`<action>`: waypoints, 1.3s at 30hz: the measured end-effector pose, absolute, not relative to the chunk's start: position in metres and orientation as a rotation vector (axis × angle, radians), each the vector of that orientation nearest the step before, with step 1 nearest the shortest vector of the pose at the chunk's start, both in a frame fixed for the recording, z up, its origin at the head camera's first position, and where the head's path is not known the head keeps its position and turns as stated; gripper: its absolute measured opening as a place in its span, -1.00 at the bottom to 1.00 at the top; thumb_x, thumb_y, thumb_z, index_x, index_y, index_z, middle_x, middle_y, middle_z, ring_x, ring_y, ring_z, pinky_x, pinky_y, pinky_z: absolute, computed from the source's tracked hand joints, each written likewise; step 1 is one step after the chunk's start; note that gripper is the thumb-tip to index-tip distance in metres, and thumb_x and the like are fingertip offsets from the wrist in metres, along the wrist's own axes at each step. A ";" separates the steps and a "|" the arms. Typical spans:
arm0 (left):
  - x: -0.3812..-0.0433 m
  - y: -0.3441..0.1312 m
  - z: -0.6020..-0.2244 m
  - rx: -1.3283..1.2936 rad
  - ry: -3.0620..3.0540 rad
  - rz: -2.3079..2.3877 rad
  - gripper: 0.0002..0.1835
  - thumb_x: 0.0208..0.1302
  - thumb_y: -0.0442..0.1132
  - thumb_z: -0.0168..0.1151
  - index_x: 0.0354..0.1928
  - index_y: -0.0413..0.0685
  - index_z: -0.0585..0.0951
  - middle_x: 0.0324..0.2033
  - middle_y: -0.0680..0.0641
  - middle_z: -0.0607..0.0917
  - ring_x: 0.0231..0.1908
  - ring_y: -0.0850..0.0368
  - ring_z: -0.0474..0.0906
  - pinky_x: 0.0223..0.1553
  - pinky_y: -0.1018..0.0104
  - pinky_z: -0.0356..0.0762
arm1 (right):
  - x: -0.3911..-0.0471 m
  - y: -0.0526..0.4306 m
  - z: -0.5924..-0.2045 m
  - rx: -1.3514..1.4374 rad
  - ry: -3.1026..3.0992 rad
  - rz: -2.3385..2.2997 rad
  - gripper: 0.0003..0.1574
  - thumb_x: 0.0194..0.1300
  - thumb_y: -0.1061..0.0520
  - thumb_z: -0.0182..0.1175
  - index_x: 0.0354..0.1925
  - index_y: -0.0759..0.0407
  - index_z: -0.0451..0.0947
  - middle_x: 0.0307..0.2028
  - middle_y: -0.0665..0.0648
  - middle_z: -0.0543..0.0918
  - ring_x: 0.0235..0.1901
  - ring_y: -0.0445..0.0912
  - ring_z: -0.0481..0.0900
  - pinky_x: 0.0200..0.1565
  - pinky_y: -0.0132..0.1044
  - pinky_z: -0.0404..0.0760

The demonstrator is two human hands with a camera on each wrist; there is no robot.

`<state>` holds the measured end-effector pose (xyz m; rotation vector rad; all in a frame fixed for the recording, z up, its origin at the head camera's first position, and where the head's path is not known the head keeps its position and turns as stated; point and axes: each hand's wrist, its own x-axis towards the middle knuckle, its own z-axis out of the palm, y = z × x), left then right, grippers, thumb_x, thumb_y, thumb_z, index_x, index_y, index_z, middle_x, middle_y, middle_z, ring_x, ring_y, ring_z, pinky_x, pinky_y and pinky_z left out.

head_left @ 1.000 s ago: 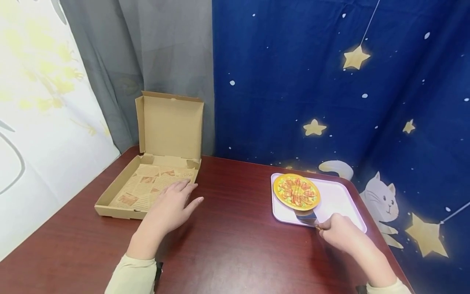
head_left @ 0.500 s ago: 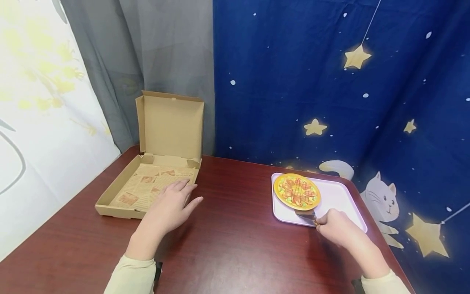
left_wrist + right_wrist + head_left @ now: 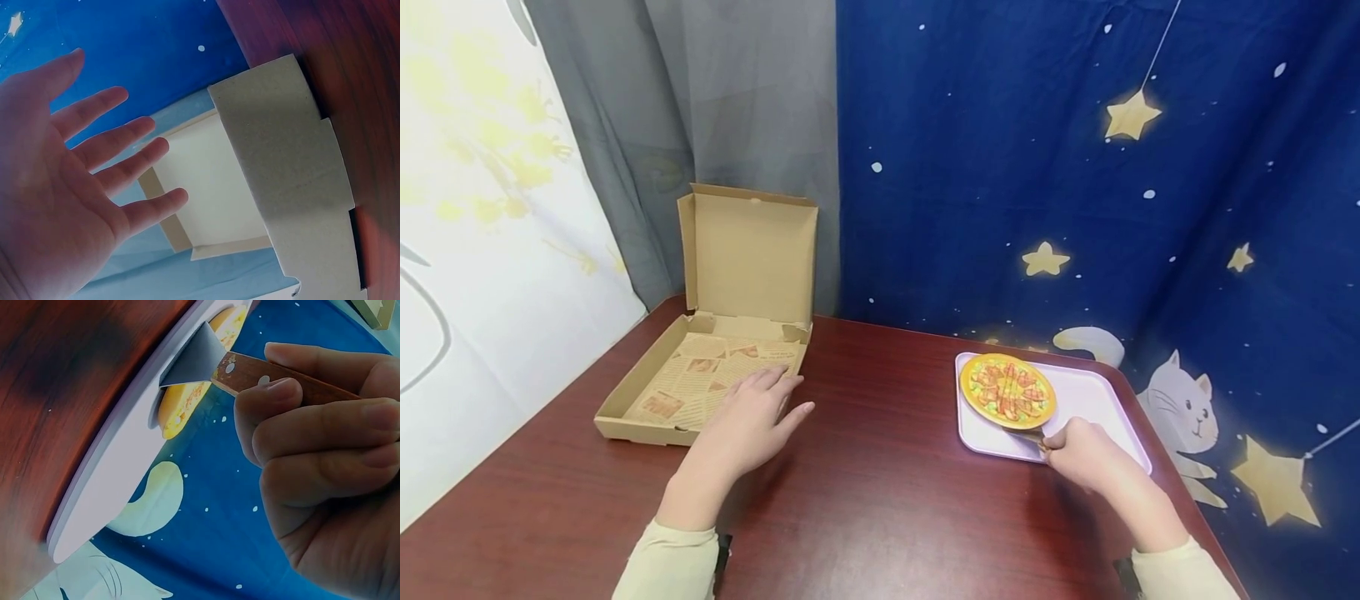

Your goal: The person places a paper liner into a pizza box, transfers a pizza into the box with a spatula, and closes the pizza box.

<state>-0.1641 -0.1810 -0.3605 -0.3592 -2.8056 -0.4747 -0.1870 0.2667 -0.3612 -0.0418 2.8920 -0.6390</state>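
Note:
My right hand [image 3: 1090, 454] grips the wooden handle of a pizza server [image 3: 197, 357], fingers curled round it in the right wrist view. Its metal blade reaches under the near edge of a toy-like pizza [image 3: 1007, 392] with an orange crust. The pizza sits at the left side of a pale lilac tray [image 3: 1086, 396]. My left hand [image 3: 748, 421] hovers over the near right edge of an open cardboard pizza box [image 3: 625, 392], its fingers spread and holding nothing. Printed paper [image 3: 700, 367] lines the box floor, partly hidden by that hand.
The dark red wooden table [image 3: 880, 467] carries both box and tray, with bare tabletop between them. The box lid [image 3: 752, 258] stands upright near a grey curtain [image 3: 760, 100]. A blue star-patterned curtain [image 3: 940, 208] hangs behind the tray.
The right hand has moved slightly up, and the server's blade has slid farther under the pizza, with less of it showing. The left hand has stayed put.

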 end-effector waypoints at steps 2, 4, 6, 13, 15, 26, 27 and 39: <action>-0.164 -0.181 -0.360 -0.357 -2.805 -0.475 -0.50 0.53 0.03 0.25 0.32 -0.14 0.65 0.39 -0.33 0.60 0.42 -0.36 0.50 0.43 -0.42 0.39 | -0.189 0.267 -0.361 -0.053 2.899 -0.639 -0.62 0.26 0.28 0.27 -0.01 0.50 0.75 -0.51 0.14 0.68 -0.67 -0.08 0.49 -0.60 -0.30 0.45; -0.165 -0.182 -0.360 -0.357 -2.804 -0.474 -0.50 0.52 0.03 0.26 0.31 -0.13 0.65 0.39 -0.33 0.60 0.42 -0.36 0.50 0.43 -0.42 0.39 | -0.190 0.267 -0.361 -0.067 2.907 -0.634 -0.63 0.24 0.29 0.26 -0.04 0.48 0.76 -0.54 0.13 0.66 -0.68 -0.08 0.49 -0.60 -0.30 0.45; -0.165 -0.182 -0.360 -0.357 -2.801 -0.470 -0.50 0.52 0.03 0.26 0.31 -0.13 0.65 0.39 -0.33 0.60 0.41 -0.36 0.51 0.42 -0.42 0.39 | -0.191 0.266 -0.360 -0.074 2.910 -0.629 -0.64 0.24 0.28 0.26 -0.06 0.48 0.77 -0.57 0.12 0.64 -0.68 -0.08 0.48 -0.60 -0.30 0.45; -0.167 -0.183 -0.361 -0.364 -2.794 -0.460 -0.50 0.52 0.04 0.26 0.32 -0.11 0.65 0.39 -0.32 0.60 0.41 -0.35 0.51 0.42 -0.40 0.40 | -0.193 0.263 -0.358 -0.066 2.897 -0.640 -0.62 0.28 0.27 0.26 -0.01 0.50 0.74 -0.61 0.11 0.60 -0.66 -0.07 0.49 -0.58 -0.30 0.46; -0.168 -0.184 -0.361 -0.365 -2.796 -0.458 -0.50 0.52 0.04 0.26 0.32 -0.11 0.65 0.39 -0.32 0.60 0.41 -0.36 0.51 0.43 -0.40 0.40 | -0.193 0.262 -0.358 -0.070 2.900 -0.633 -0.63 0.30 0.26 0.27 -0.01 0.50 0.74 -0.62 0.12 0.59 -0.65 -0.07 0.49 -0.57 -0.30 0.47; -0.169 -0.186 -0.359 -0.371 -2.804 -0.459 -0.51 0.52 0.02 0.26 0.32 -0.12 0.65 0.39 -0.34 0.59 0.41 -0.39 0.50 0.43 -0.40 0.39 | -0.196 0.269 -0.366 -0.203 2.937 -0.477 -0.63 0.37 0.22 0.34 0.04 0.46 0.75 -0.34 0.23 0.83 -0.50 -0.10 0.52 -0.35 -0.27 0.54; -0.169 -0.187 -0.359 -0.372 -2.804 -0.458 -0.51 0.52 0.02 0.26 0.32 -0.12 0.66 0.39 -0.34 0.59 0.41 -0.39 0.50 0.43 -0.40 0.40 | -0.197 0.271 -0.367 -0.216 2.939 -0.471 -0.63 0.37 0.21 0.35 0.04 0.45 0.75 -0.30 0.26 0.84 -0.49 -0.09 0.52 -0.34 -0.26 0.54; -0.169 -0.188 -0.358 -0.372 -2.802 -0.465 -0.52 0.53 0.01 0.26 0.31 -0.13 0.66 0.39 -0.34 0.59 0.41 -0.38 0.50 0.42 -0.40 0.40 | -0.194 0.279 -0.372 -0.084 2.903 -0.588 -0.48 0.39 0.08 0.35 0.19 0.37 0.70 -0.18 0.37 0.81 -0.42 -0.02 0.54 -0.38 -0.19 0.52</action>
